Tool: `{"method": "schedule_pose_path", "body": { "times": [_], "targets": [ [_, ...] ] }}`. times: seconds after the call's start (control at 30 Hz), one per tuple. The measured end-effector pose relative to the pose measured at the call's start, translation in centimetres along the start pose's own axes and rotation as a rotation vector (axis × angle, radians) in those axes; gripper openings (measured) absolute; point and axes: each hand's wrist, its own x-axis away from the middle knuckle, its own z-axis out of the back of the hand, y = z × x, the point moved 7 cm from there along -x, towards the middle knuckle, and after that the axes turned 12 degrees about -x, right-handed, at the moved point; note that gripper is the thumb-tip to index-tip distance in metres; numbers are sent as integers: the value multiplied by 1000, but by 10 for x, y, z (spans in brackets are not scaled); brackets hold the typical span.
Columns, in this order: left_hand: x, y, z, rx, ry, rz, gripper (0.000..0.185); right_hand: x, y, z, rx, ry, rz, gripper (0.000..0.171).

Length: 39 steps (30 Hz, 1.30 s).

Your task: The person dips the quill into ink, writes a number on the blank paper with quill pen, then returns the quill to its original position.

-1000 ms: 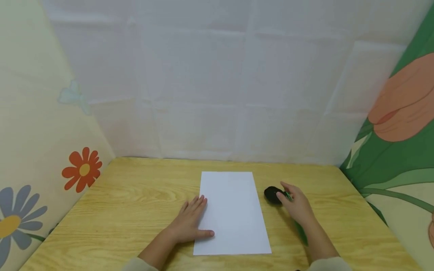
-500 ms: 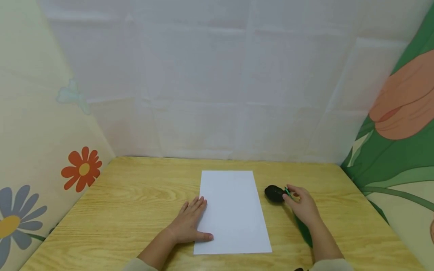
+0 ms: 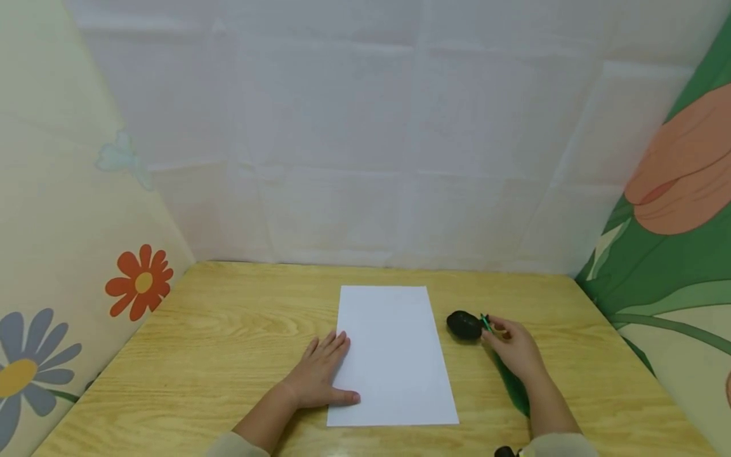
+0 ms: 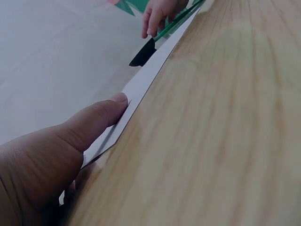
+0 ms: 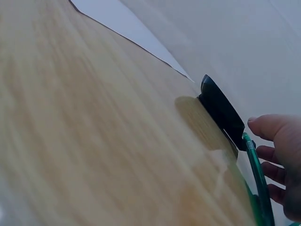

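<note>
The right hand (image 3: 516,350), fingers loosely parted, has eased back off the black end (image 3: 464,325) of the green-handled tool (image 3: 512,384), seemingly leaving it on the counter (image 3: 251,324) beside the paper (image 3: 394,355), on whose edge the left hand (image 3: 316,379) lies spread.

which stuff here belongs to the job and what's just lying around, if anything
Likely part of the job:
white paper, touched by the left hand
black-and-green utensil, right by the right hand

Just surroundings:
wood-grain tabletop
white backdrop
flower-printed side panels
small black item, cut off at the bottom edge, purpose unclear
</note>
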Motion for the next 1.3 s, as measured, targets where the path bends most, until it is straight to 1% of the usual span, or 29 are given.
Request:
{"method": "schedule_pose_path", "body": {
  "times": [0.2, 0.43, 0.67, 1.1, 1.3],
  "targets": [
    [-2, 0, 0, -6, 0, -4, 110, -4, 5, 1, 28, 10, 0, 55],
    [-2, -1, 1, -16, 3, -2, 110, -7, 4, 1, 37, 22, 11, 50],
    [-2, -1, 2, -22, 5, -4, 110, -7, 6, 1, 46, 32, -18, 47],
    [-2, -1, -1, -2, -12, -6, 110, -5, 12, 1, 33, 78, -36, 42],
    [-2, -1, 0, 10, -21, -3, 110, -4, 12, 4, 15, 84, -48, 43]
  ]
}}
